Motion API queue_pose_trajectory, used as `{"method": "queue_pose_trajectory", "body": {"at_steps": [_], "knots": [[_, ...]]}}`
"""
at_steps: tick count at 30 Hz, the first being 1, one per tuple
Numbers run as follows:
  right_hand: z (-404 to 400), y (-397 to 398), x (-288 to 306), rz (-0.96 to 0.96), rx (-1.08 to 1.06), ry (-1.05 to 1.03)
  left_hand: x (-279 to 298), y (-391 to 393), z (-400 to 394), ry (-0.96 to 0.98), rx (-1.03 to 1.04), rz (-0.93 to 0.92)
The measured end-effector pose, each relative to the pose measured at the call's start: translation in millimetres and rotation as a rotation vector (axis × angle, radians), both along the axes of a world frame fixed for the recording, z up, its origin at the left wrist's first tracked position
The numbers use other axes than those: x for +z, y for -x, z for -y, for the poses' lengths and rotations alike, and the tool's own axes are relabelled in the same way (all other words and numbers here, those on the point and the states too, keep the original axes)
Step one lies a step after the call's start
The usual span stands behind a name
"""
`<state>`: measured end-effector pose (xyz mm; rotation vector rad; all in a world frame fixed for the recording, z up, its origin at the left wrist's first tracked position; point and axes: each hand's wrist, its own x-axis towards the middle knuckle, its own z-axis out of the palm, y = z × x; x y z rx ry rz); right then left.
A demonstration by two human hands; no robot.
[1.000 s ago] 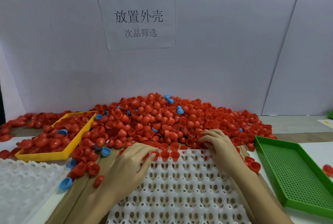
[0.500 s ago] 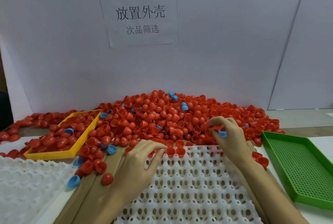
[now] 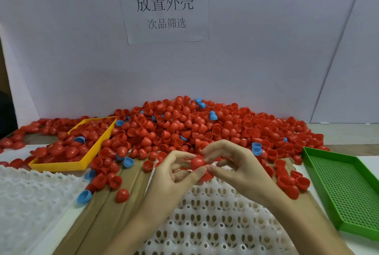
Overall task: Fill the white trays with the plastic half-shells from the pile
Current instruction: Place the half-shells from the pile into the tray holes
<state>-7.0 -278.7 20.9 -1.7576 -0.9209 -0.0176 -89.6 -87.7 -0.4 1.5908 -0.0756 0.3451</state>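
Note:
A big pile of red half-shells point(image 3: 194, 127), with a few blue ones mixed in, lies against the back wall. The white tray point(image 3: 215, 224) with rows of cups sits in front of me, its far edge under my hands. My left hand point(image 3: 170, 177) and my right hand point(image 3: 238, 170) meet above that edge. Between their fingertips is one red half-shell point(image 3: 197, 162), dome towards me, pinched from both sides. Another red shell point(image 3: 207, 176) shows just below it, under the thumbs. The tray cups in view hold nothing.
A second white tray point(image 3: 30, 193) lies at the left. A yellow tray point(image 3: 61, 165) holding red shells stands at the back left. A green perforated tray point(image 3: 348, 193) is at the right. Loose red and blue shells point(image 3: 84, 197) lie on the brown boards beside the tray.
Both hands left the pile's edge and came together over the tray's far edge, lifted. They now pinch one red half-shell between them. The camera has moved closer.

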Motion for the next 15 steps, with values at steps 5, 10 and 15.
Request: {"method": "queue_pose_trajectory", "body": {"at_steps": [5, 10, 15], "knots": [[1, 0, 3, -0.018, 0.000, -0.023, 0, -2, -6, 0.143, -0.084, -0.049], [10, -3, 8, -0.045, -0.071, -0.060, -4, -4, -10, 0.220, -0.120, -0.080], [19, -5, 10, -0.104, -0.153, -0.110, 1, -6, -24, 0.396, -0.332, -0.135]]}}
